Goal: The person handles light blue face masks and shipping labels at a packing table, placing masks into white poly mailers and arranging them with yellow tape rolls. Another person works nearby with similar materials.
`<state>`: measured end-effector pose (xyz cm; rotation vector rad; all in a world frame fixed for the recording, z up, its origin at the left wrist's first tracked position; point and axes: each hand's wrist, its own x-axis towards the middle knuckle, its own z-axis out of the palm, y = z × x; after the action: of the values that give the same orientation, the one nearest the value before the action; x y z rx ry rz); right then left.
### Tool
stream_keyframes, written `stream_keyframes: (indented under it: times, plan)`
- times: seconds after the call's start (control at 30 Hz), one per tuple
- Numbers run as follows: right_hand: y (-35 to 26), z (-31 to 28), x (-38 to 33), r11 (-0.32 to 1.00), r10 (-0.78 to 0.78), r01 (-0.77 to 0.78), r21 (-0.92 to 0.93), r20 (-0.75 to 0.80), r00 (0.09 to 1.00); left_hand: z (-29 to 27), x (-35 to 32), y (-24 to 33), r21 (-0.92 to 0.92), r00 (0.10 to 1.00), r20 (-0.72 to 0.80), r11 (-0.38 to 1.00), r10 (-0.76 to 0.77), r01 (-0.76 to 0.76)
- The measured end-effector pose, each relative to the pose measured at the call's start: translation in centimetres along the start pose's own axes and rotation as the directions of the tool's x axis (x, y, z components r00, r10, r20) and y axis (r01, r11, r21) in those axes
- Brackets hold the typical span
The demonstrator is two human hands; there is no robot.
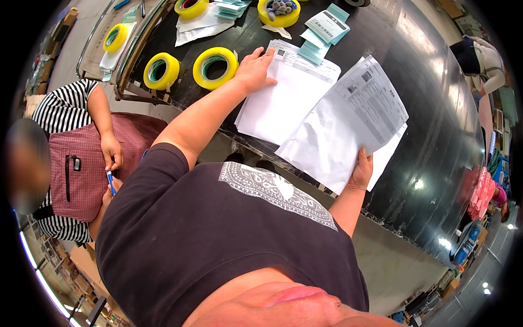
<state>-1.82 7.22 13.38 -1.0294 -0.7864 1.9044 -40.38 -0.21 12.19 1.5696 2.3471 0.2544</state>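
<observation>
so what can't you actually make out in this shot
Head view, the only one:
- Print on the held sheets and the stack on the belt: too small.
- Right hand: its fingers are hidden behind the paper.
- Left hand: lies flat on the stack, covering the sheet under it.
- Grey items inside the far tape roll: too small to identify.
- Co-worker's blue pen: partly covered by their hands.

Big glossy black table [425, 109], shiny enough to throw back the ceiling lights. Lying on it: a stack of white printed sheets [283, 103], two yellow tape rolls [161, 71] side by side near the left edge, another yellow roll [279, 13] further up with grey gloves stuffed in its hole, plus some teal label packs [327, 27] and white envelopes [196, 26].
</observation>
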Motion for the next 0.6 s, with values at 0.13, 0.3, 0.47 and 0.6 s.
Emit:
stream_keyframes:
  times: [0.13,0.3,0.47,0.6]
  plan:
    - [0.3,1.2,0.6,0.998,0.041,-0.040,-0.045,0.022,0.999,0.1,-0.3,0.0,-0.009,1.000,-0.019,1.000,0.010,-0.010]
    - [2.8,2.5,1.8,0.987,0.081,-0.067,-0.143,0.092,0.993,0.3,-0.3,0.3,0.028,1.000,-0.021,0.999,0.021,-0.020]
    - [3.8,4.4,1.9,0.965,0.132,-0.115,-0.235,0.058,0.989,0.3,-1.4,1.2,0.017,0.993,-0.115,1.000,0.017,-0.015]
    - [3.8,6.2,1.8,0.920,0.127,-0.100,-0.379,0.046,0.991,2.3,-1.7,0.6,-0.074,0.959,-0.263,0.988,0.109,-0.133]
